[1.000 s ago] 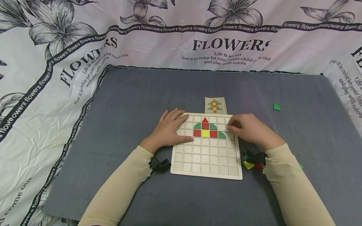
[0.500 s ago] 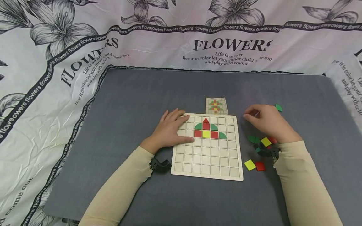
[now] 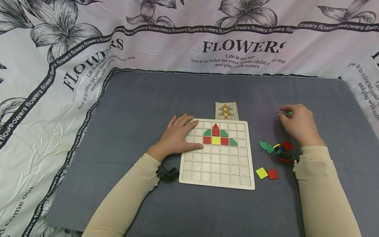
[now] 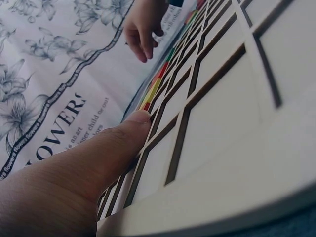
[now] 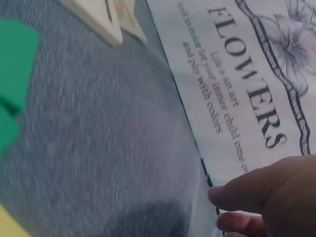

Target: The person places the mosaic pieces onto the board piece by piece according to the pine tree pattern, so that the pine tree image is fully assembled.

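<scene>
Working between the near board (image 3: 217, 168) and 1 green piece (image 3: 290, 113), far right
Brace lightly with the left hand (image 3: 177, 135), spread on the board's left side; lift the green piece by its edges with the right hand (image 3: 301, 125), bent around it; cannot tell whether gripping.

Head cam's evenly bright and pretty crisp, with a faint pinkish cast on the patterned cloth (image 3: 177, 49) at 12 o'clock and a soft shadow (image 3: 296, 197) on the 9 o'clock side of the right sleeve (image 3: 325, 187). Left wrist's dimmer, left thumb (image 4: 84, 170) murky at 8. Right wrist's mushy: green pieces (image 5: 17, 64) blurred at 10, dark smudgy shadow (image 5: 153, 219) at 6.
</scene>
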The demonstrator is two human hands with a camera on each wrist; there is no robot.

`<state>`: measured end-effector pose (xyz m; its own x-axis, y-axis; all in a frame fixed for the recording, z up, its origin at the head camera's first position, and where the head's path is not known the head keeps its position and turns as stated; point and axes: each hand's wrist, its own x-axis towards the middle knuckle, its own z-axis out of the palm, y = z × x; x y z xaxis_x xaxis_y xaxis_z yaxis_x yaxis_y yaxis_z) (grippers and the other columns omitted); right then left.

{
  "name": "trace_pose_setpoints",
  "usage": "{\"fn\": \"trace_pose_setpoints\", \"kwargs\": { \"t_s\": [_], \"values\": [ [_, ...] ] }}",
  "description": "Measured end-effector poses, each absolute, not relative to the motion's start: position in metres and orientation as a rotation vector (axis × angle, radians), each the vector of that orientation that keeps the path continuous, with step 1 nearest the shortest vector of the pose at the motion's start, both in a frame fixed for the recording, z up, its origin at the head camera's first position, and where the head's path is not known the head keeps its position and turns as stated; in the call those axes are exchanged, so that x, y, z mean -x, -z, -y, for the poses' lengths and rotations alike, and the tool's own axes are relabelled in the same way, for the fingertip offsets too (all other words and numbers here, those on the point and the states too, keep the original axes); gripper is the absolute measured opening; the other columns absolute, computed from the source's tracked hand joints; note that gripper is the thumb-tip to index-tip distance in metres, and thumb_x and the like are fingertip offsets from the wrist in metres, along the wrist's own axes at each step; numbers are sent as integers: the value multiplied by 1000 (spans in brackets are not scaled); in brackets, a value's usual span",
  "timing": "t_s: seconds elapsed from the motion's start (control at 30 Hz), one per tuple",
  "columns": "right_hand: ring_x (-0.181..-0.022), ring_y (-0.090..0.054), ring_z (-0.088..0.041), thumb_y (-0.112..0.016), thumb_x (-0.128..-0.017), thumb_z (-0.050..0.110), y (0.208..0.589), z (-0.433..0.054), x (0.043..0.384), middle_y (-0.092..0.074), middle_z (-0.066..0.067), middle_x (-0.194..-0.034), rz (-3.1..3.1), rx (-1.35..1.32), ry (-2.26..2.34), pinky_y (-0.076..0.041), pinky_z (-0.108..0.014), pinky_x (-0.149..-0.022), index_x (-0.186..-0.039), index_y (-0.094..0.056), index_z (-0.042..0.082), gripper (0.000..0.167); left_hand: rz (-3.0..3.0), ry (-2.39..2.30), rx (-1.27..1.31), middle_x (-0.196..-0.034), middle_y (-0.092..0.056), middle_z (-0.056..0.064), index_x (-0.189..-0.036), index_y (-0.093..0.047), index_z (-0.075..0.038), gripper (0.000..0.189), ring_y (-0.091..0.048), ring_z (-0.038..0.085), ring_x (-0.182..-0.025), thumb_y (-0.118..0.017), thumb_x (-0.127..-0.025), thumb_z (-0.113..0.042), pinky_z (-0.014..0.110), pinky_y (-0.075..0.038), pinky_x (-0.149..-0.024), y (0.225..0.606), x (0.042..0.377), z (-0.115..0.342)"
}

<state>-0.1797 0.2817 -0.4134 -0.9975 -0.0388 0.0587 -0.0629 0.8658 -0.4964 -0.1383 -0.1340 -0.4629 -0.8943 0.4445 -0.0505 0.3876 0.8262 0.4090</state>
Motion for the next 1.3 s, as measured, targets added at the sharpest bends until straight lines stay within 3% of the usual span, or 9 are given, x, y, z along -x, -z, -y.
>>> {"fn": "trace_pose_setpoints", "kwargs": {
  "t_s": [0.3,0.5,0.83,0.93,1.07,1.3],
  "values": [
    [-135,-31,-64,-51,-106,12,421,-298,185,-40,-44,-143,2972,30,-805,-29,-72,-107,-137,-57,-15,42,-2860,-607,-653,-169,-34,3,-163,-43,-22,98,-15,26,-162,-72,-85,-74,54,-1,-131,461,138,134],
    [-130,-39,-64,-50,-104,9,425,-304,187,-47,-45,-137,2983,-5,-741,-31,-73,-108,-134,-58,-17,41,-2857,-609,-649,-169,-34,3,-163,-43,-22,98,-15,26,-162,-72,-85,-74,54,0,-131,462,138,134],
    [-114,-55,-53,-59,-105,10,430,-301,185,-61,-35,-119,2941,74,-710,-44,-69,-94,-115,-71,-12,27,-2861,-609,-652,-169,-34,4,-163,-43,-22,97,-16,26,-162,-71,-85,-73,54,-2,-131,461,139,135],
    [-109,-57,-51,-60,-104,10,429,-302,184,-63,-35,-115,2934,97,-710,-46,-67,-89,-117,-70,-12,27,-2861,-604,-653,-169,-34,4,-163,-44,-22,97,-16,26,-162,-72,-85,-73,54,-1,-131,461,139,134],
    [-113,-57,-53,-60,-105,19,426,-304,182,-63,-36,-121,3001,186,-684,-47,-68,-88,-124,-67,-11,37,-2864,-603,-653,-169,-34,4,-162,-44,-22,97,-16,26,-162,-72,-85,-73,54,-2,-131,460,140,133],
    [-100,-60,-50,-63,-105,25,420,-305,179,-65,-34,-110,3089,237,-669,-50,-63,-76,-118,-64,-11,38,-2862,-607,-649,-169,-34,4,-162,-44,-22,97,-17,27,-162,-72,-85,-72,55,-2,-131,460,138,134]
  ]
}}
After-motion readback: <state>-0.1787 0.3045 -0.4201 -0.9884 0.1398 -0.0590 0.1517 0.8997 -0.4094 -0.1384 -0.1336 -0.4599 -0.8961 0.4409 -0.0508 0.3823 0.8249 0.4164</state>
